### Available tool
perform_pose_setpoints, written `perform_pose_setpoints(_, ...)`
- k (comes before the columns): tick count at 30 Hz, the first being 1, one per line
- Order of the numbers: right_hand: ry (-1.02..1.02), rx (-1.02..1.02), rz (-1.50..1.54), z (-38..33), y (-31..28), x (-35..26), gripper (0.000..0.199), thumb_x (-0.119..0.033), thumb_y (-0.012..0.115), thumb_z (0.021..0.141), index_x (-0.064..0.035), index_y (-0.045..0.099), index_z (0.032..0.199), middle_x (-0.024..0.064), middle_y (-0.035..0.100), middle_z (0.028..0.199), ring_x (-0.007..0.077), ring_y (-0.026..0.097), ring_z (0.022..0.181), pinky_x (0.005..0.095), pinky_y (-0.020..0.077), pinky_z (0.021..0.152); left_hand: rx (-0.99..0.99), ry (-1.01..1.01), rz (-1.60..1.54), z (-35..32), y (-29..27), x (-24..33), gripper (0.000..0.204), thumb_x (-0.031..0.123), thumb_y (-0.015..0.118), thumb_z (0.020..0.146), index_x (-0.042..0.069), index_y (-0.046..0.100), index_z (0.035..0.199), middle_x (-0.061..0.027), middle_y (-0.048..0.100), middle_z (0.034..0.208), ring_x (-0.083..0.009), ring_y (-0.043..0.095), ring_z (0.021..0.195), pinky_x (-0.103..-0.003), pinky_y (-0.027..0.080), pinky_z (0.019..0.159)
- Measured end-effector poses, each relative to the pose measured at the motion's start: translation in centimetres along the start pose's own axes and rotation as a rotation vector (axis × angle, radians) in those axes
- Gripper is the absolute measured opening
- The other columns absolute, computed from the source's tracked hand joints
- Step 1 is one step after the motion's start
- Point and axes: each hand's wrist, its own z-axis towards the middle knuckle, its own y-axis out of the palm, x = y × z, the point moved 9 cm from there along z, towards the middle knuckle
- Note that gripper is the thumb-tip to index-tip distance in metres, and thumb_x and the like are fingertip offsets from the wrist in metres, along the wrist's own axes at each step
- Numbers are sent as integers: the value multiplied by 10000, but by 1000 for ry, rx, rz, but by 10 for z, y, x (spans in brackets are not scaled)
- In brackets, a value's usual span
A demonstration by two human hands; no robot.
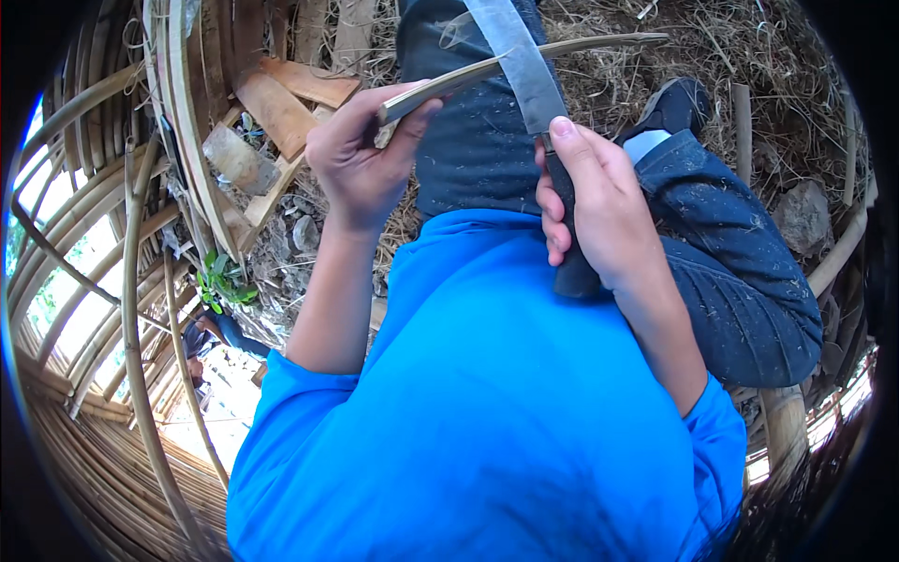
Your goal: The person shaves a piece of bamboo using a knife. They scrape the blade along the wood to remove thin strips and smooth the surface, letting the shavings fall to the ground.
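My left hand (361, 155) is closed round the near end of a thin split bamboo strip (459, 80), which slants up to the right over my jeans. In my right hand (595, 197) is the dark handle of a machete (524, 66), with the thumb laid along the base of the blade. The wide grey blade points up and away and crosses the strip at about its middle. There the blade lies over the strip; whether its edge bites into it I cannot tell. A thin curled shaving (456, 31) shows left of the blade.
Wood boards (281, 108) and long bamboo strips (178, 112) lie at the left. Bamboo poles (136, 309) form a frame there, with another person (220, 332) beyond. Dry grass (637, 80) covers the ground ahead. A stone (803, 217) sits to the right of my bent leg.
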Motion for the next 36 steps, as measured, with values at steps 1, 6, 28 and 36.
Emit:
perform_pose_setpoints(1,1,-41,-4,2,5,0,410,-414,430,970,-20,500,882,1,436,543,81,433,385,254,388,341,2,8,17,-3,-1,0,150,-1,729,779,-20,687,922,-80,700,814,-100,648,735,-223,513,675)
perform_pose_setpoints(6,-41,32,3,0,0,-5,390,-401,422,977,-32,492,871,7,438,545,81,432,371,239,380,330,-60,-8,76,3,8,1,153,4,738,765,-5,691,911,-65,698,796,-93,629,703,-227,499,656)
perform_pose_setpoints(28,-22,-254,-78,-39,76,-1,350,-314,405,995,-18,495,833,9,448,524,73,436,378,229,355,345,146,-383,-844,-18,15,-34,202,92,748,740,-19,678,891,-80,700,816,-158,670,728,-276,534,674)
perform_pose_setpoints(36,-154,-114,113,-40,7,-35,390,-384,388,987,-14,486,912,23,452,545,82,419,365,238,374,329,41,-200,-223,-9,-4,-40,74,-22,672,821,-31,673,894,-85,695,855,-117,646,789,-232,503,732)
